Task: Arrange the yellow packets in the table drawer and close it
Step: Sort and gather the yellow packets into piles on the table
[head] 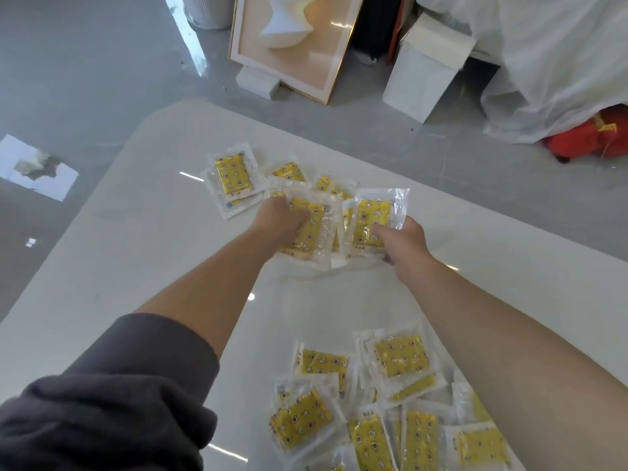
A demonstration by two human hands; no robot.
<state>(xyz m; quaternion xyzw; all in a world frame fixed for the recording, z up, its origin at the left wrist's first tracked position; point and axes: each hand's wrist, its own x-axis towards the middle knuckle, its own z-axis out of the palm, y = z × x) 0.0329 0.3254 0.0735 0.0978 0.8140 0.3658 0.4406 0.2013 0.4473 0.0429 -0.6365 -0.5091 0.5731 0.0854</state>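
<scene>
Yellow packets in clear wrappers lie in two groups on the white table (142,232). My left hand (277,219) grips a stack of packets (311,232) in the far group. My right hand (402,241) pinches another packet (372,219), lifted and tilted beside the stack. More far packets (232,178) lie flat to the left of my hands. A near pile of several packets (390,402) sits by the front edge under my right forearm. No drawer shows in this view.
Beyond the table's far edge, on the grey floor, stand a framed picture (292,52), a white box (424,73), a sheet-covered object (550,62) and a red bag (588,141). My dark left sleeve (112,396) fills the lower left.
</scene>
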